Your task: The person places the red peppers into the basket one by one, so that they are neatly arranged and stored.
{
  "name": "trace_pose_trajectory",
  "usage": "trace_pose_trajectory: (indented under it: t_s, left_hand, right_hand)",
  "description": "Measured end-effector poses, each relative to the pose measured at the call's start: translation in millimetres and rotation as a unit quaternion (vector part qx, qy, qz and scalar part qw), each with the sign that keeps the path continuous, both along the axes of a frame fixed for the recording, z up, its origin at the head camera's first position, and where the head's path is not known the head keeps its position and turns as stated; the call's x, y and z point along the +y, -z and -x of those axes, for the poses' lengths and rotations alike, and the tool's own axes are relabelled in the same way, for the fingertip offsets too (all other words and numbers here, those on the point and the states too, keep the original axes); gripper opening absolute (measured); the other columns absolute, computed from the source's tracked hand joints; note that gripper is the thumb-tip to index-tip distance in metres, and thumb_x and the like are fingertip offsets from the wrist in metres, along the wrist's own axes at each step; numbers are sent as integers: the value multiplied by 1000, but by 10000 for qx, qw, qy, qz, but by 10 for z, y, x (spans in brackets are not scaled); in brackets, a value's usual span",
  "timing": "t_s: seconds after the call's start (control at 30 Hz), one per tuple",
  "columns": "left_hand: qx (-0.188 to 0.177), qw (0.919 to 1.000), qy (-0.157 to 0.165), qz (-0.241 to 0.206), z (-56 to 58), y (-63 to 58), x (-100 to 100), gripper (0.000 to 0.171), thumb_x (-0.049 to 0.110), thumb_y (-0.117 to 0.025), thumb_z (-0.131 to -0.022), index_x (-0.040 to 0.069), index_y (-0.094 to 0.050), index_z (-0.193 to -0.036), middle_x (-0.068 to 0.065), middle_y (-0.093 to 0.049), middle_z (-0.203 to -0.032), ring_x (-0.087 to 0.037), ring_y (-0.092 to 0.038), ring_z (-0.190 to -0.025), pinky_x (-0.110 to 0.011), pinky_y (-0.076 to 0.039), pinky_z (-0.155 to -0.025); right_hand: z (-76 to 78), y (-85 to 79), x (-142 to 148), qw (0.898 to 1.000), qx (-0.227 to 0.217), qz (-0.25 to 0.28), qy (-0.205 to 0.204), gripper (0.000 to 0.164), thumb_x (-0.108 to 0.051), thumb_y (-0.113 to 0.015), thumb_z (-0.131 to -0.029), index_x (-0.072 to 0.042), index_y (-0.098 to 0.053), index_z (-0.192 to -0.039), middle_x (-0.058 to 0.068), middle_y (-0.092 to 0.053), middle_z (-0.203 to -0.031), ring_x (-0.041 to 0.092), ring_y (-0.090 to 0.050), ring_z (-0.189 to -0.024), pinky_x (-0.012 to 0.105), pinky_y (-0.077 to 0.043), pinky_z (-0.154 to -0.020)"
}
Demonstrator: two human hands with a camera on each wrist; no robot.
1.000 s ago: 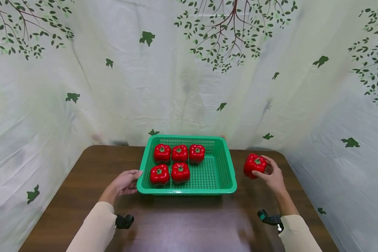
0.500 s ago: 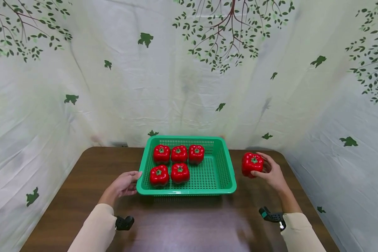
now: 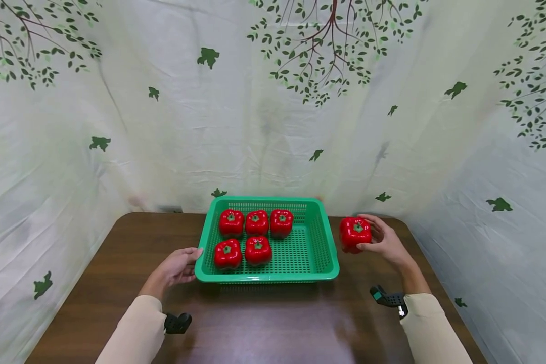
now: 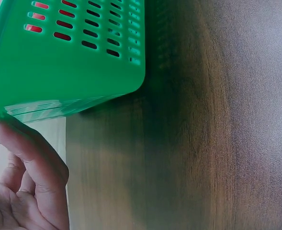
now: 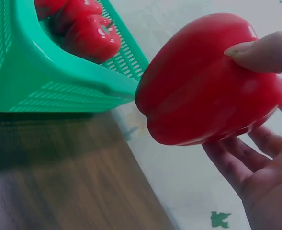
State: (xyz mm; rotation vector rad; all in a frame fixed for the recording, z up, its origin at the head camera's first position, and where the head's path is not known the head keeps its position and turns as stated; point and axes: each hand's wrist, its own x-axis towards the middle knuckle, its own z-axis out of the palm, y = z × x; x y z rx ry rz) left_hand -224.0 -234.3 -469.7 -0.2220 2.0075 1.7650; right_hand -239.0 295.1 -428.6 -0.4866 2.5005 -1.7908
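Note:
A green perforated plastic basket (image 3: 268, 277) stands on the table with several red bell peppers (image 3: 258, 251) in its left and middle part, stems up. My left hand (image 3: 178, 268) pinches the basket's left rim between thumb and fingers; the left wrist view shows the fingertips at the rim of the green wall (image 4: 59, 72). To the right of the basket, my right hand (image 3: 387, 242) grips another red bell pepper (image 3: 355, 233), thumb on the near side and fingers behind and below. In the right wrist view this pepper (image 5: 208, 86) is held up off the table, close to the basket's edge.
The brown wooden table (image 3: 273, 328) extends around the basket. Behind and at both sides hangs a pale cloth (image 3: 177, 131) printed with leaves and branches. The basket's right part shows bare mesh floor (image 3: 300, 253). Each wrist wears a black camera mount (image 3: 177, 323).
My right hand has moved left with the bell pepper, nearer to the basket's right side. The left hand stays at the rim, and the peppers in the basket lie as before.

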Motion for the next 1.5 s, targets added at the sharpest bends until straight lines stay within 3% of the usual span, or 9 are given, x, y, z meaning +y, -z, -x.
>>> trace_pose_trajectory:
  t_s: [0.27, 0.47, 0.67, 1.0, 1.5]
  left_hand:
    - [7, 10000, -11, 47, -9, 6, -14, 48, 33, -48, -102, -4, -44, -131, 0, -65, -89, -17, -62, -77, -33, -53, -75]
    - [20, 10000, 42, 24, -18, -5, -9, 49, 33, -48, -101, -5, -44, -132, 0, -65, -88, -17, -62, -77, -33, -54, -76]
    - [7, 10000, 23, 38, -13, -13, -6, 49, 34, -48, -102, -4, -44, -132, 0, -65, -90, -17, -63, -78, -33, -54, -76]
    - [28, 10000, 39, 69, 4, -14, -5, 46, 32, -47, -102, -4, -45, -130, -1, -66, -90, -18, -63, -78, -33, -54, -75]
    - [2, 10000, 37, 35, 19, -44, 2, 35, 27, -48, -102, -2, -51, -122, -1, -67, -88, -18, -65, -78, -32, -53, -72]
  right_hand:
    - [116, -66, -64, 9989, -276, 144, -347, 72, 2, -71, -81, -2, -35, -143, 19, -43, -136, 21, -49, -116, 30, -53, -85]
    - [183, -122, -113, 9968, -466, 178, -618, 73, 1, -72, -80, -2, -34, -143, 15, -45, -135, 24, -47, -117, 34, -54, -84]
    - [275, -149, -203, 9958, -366, 7, -844, 71, 0, -72, -79, -2, -36, -140, 16, -46, -134, 28, -46, -119, 35, -53, -85]
    - [401, -93, -401, 9936, -434, -147, -1029, 73, -2, -75, -77, 0, -36, -139, 25, -43, -138, 41, -41, -125, 38, -52, -87]
    - [482, 90, -718, 9922, -755, -244, -962, 74, -3, -75, -77, -1, -33, -138, 23, -43, -137, 40, -47, -120, 42, -53, -86]
